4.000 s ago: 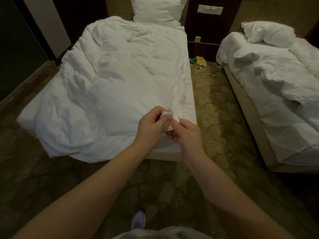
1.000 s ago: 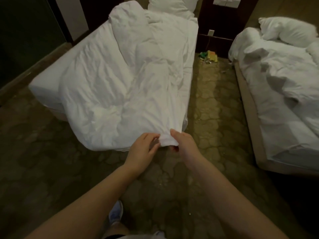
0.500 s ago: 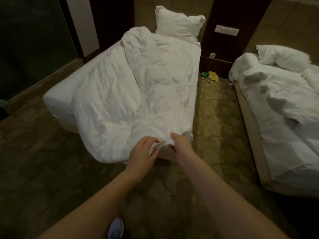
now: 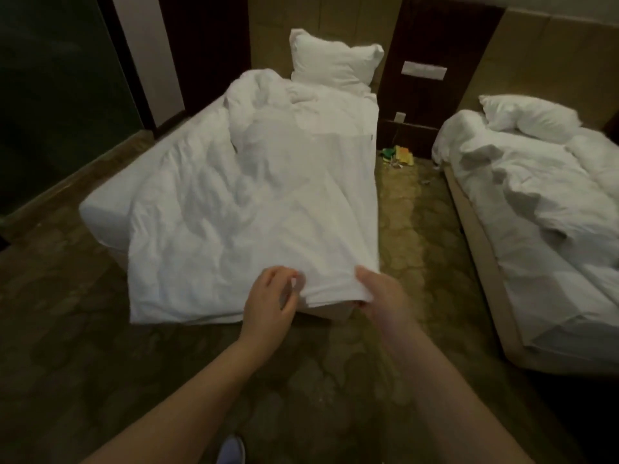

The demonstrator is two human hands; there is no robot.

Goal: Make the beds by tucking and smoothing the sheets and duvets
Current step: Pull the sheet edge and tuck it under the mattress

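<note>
L hand (image 4: 268,304), R hand (image 4: 380,296) pinch duvet (image 4: 251,212) (outstretched).

Both hands at foot-end corner of left bed (image 4: 100,209). Right hand (image 4: 385,296) grips duvet (image 4: 254,209) corner; left hand (image 4: 269,303) pinches its edge just beside.

Left forearm (image 4: 187,406) and right forearm (image 4: 445,390), the 2 bare to the elbow — 1 pale blue-grey shoe (image 4: 231,450), toe rounded.
</note>
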